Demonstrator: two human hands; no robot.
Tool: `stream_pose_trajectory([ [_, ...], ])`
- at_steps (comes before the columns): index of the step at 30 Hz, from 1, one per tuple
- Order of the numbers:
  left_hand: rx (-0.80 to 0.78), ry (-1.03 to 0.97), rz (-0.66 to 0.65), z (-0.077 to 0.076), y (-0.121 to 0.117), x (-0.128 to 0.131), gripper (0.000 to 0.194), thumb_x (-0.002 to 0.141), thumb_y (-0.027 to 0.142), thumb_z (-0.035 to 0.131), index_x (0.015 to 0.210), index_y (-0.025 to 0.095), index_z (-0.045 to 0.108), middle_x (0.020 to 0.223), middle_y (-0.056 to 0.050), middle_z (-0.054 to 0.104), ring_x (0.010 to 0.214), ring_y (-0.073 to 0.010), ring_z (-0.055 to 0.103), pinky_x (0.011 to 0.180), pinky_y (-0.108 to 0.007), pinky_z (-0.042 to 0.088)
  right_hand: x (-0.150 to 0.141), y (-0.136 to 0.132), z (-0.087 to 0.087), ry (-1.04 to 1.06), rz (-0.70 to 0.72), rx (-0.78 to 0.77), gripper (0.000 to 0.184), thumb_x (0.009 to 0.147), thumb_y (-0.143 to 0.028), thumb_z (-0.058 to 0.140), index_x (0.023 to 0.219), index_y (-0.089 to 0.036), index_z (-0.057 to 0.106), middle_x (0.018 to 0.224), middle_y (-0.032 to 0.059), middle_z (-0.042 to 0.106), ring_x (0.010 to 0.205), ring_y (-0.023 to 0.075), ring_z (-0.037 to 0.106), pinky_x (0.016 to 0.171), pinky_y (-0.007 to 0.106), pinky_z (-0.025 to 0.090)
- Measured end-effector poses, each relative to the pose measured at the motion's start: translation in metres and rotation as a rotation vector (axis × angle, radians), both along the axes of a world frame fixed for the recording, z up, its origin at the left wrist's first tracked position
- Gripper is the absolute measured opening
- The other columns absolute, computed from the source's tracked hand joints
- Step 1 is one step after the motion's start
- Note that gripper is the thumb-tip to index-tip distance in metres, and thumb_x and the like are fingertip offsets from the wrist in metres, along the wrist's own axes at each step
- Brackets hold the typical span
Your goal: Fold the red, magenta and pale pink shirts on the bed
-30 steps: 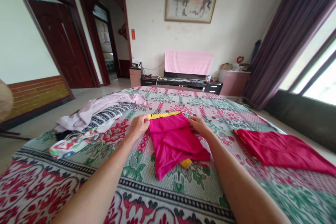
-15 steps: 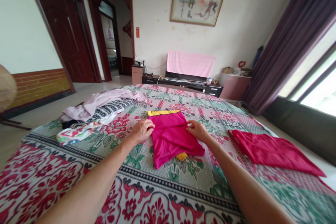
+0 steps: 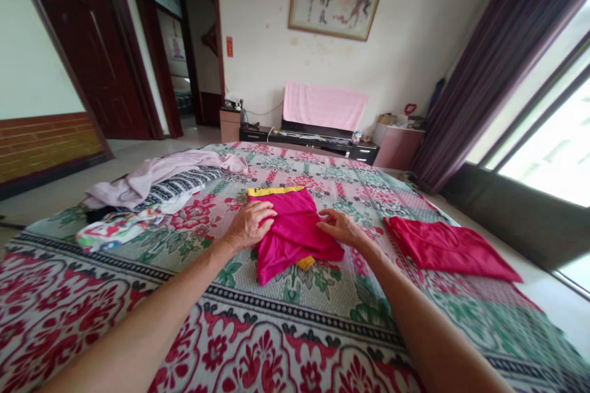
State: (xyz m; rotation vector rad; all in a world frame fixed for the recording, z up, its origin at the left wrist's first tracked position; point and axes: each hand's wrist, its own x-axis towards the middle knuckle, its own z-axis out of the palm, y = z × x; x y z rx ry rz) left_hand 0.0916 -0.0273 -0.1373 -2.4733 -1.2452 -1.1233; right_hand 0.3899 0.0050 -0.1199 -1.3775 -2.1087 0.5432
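Magenta boxer briefs (image 3: 295,221) with a yellow lettered waistband lie on the patterned bedspread (image 3: 318,350), waistband away from me. Folds cross their middle, and a bit of yellow peeks out beneath the near edge. My left hand (image 3: 251,224) rests on their left side, fingers stretched over the cloth and not gripping it. At the right edge is my right hand (image 3: 340,226), its fingers apart and touching or just above the fabric; exact contact is hard to see.
Folded red clothing (image 3: 449,249) lies to the right. On the left is a pile with a pale pink garment (image 3: 142,178), a black-and-white patterned one and a colourful printed one (image 3: 120,227). A low black cabinet (image 3: 308,141) stands beyond the bed.
Both hands have let go of the corners at the waistband and moved down along the sides. My left hand has slid inward onto the cloth. The view has also shifted.
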Motion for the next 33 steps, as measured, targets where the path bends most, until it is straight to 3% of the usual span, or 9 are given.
stream_pose_trajectory([
  [3, -0.032, 0.073, -0.112, -0.005, -0.003, 0.012, 0.019, 0.085, 0.026, 0.057, 0.092, 0.020, 0.074, 0.109, -0.008, 0.071, 0.103, -0.0208, 0.064, 0.098, -0.038, 0.049, 0.002, -0.010, 0.003, -0.038, 0.007, -0.015, 0.035, 0.077, -0.038, 0.060, 0.101, -0.015, 0.069, 0.060, -0.0016, 0.060, 0.053, 0.0108, 0.050, 0.052, 0.022, 0.036],
  [7, -0.108, 0.110, -0.147, -0.012, -0.004, 0.014, 0.020, 0.085, 0.027, 0.058, 0.092, 0.020, 0.075, 0.109, -0.009, 0.071, 0.104, -0.0202, 0.065, 0.096, -0.034, 0.050, 0.005, -0.019, 0.001, -0.041, -0.005, -0.009, 0.032, 0.073, -0.031, 0.062, 0.100, -0.016, 0.070, 0.056, -0.0039, 0.056, 0.052, 0.0098, 0.047, 0.051, 0.021, 0.033],
  [12, -0.134, 0.063, -0.145, -0.016, -0.001, 0.012, 0.020, 0.085, 0.026, 0.057, 0.090, 0.020, 0.075, 0.109, -0.007, 0.071, 0.106, -0.0198, 0.064, 0.098, -0.034, 0.049, 0.009, -0.020, -0.007, 0.110, -0.070, -0.049, 0.036, 0.072, -0.038, 0.062, 0.099, -0.016, 0.070, 0.055, -0.0051, 0.053, 0.051, 0.0094, 0.044, 0.049, 0.021, 0.032],
  [16, -0.143, 0.036, -0.156, -0.017, -0.001, 0.014, 0.019, 0.084, 0.027, 0.058, 0.089, 0.020, 0.074, 0.105, -0.007, 0.072, 0.104, -0.0195, 0.064, 0.098, -0.034, 0.049, 0.018, -0.025, -0.010, 0.332, -0.131, -0.158, 0.036, 0.071, -0.048, 0.058, 0.085, -0.016, 0.066, 0.061, -0.0022, 0.058, 0.051, 0.0105, 0.047, 0.048, 0.022, 0.036],
  [22, -0.093, 0.051, -0.131, -0.005, -0.006, 0.024, 0.017, 0.081, 0.024, 0.060, 0.091, 0.020, 0.073, 0.107, -0.007, 0.070, 0.101, -0.0182, 0.064, 0.094, -0.033, 0.050, 0.028, -0.047, -0.004, 0.401, -0.110, -0.136, 0.033, 0.072, -0.048, 0.055, 0.066, -0.017, 0.063, 0.062, 0.0004, 0.060, 0.057, 0.0122, 0.050, 0.056, 0.025, 0.039],
  [28, -0.111, 0.181, -0.254, 0.016, -0.017, 0.062, 0.017, 0.083, 0.027, 0.058, 0.091, 0.021, 0.072, 0.105, -0.004, 0.070, 0.101, -0.0174, 0.063, 0.095, -0.031, 0.048, 0.035, -0.054, -0.001, 0.283, 0.057, -0.098, 0.022, 0.070, -0.038, 0.058, 0.062, -0.018, 0.059, 0.060, -0.0018, 0.054, 0.058, 0.0117, 0.046, 0.056, 0.024, 0.036],
  [33, -0.128, 0.230, -0.315, 0.016, -0.013, 0.091, 0.022, 0.088, 0.023, 0.050, 0.091, 0.022, 0.072, 0.100, -0.004, 0.071, 0.100, -0.0165, 0.064, 0.094, -0.029, 0.049, 0.041, -0.056, -0.004, 0.198, 0.071, 0.010, 0.016, 0.071, -0.031, 0.062, 0.063, -0.017, 0.063, 0.065, 0.0009, 0.060, 0.062, 0.0129, 0.051, 0.058, 0.025, 0.040],
])
